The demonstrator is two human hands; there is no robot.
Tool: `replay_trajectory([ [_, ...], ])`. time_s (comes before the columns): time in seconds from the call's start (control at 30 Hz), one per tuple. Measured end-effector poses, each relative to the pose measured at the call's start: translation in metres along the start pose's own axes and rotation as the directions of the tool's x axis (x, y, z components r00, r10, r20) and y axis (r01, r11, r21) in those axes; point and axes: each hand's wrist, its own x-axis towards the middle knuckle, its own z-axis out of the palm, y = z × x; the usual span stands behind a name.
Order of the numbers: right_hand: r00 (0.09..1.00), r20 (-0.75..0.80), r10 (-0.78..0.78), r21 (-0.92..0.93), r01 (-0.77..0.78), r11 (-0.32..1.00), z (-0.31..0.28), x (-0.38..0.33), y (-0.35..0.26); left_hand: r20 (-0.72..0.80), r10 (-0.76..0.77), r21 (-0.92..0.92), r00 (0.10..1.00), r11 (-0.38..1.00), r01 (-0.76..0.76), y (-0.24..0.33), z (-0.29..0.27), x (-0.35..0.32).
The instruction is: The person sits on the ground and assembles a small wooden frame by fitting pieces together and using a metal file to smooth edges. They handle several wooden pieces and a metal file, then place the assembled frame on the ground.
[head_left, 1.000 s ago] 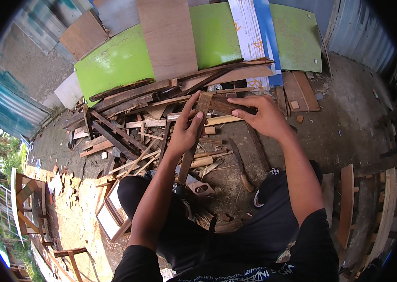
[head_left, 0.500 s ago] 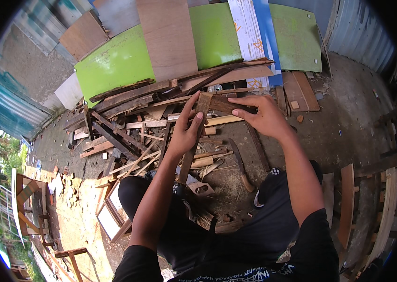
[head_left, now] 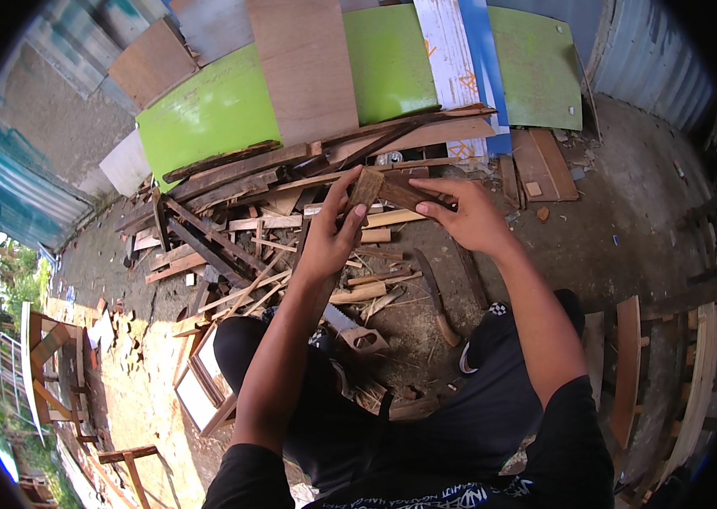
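In front of me, two brown wooden pieces meet end to end at an angle; whether they are fixed together I cannot tell. My left hand (head_left: 330,242) grips the lighter wooden piece (head_left: 368,187) between thumb and fingers, near its upper end. My right hand (head_left: 475,220) pinches the darker wooden piece (head_left: 401,194) on the other side of the corner. Below my hands, a handsaw (head_left: 364,340) with a wooden handle lies by my left foot. A curved machete (head_left: 433,293) rests on the ground between my feet.
A heap of scrap timber (head_left: 218,246) spreads ahead and left. Behind it lean green panels (head_left: 206,119) and a brown plywood sheet (head_left: 303,68). An empty-looking picture-like frame (head_left: 202,390) is by my left knee. Wooden slats (head_left: 626,373) stand at the right.
Both hands have tilted the wooden pieces, so the left one now looks foreshortened and its lower length no longer shows. More of the handsaw's blade has come into sight.
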Motion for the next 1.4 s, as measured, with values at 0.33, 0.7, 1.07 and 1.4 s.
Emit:
replay_trajectory([
  [0.33,0.991,0.121,0.062,-0.004,-0.062,0.998,0.053,-0.008,0.058,0.066,0.166,0.488,0.984,0.855,-0.177,-0.036,-0.023,-0.005],
  [0.7,0.98,0.136,0.143,0.088,-0.155,0.984,0.157,-0.068,0.148,0.314,-0.177,0.676,0.933,0.732,-0.089,-0.122,-0.016,-0.042],
  [1.07,0.965,0.088,0.248,0.025,-0.251,0.968,0.192,-0.091,0.209,0.408,-0.23,0.676,0.884,0.727,-0.123,-0.187,0.012,-0.062],
  [1.4,0.92,0.201,0.335,0.047,-0.351,0.935,0.199,-0.108,0.246,0.34,-0.336,0.683,0.878,0.73,0.015,-0.235,0.042,-0.078],
])
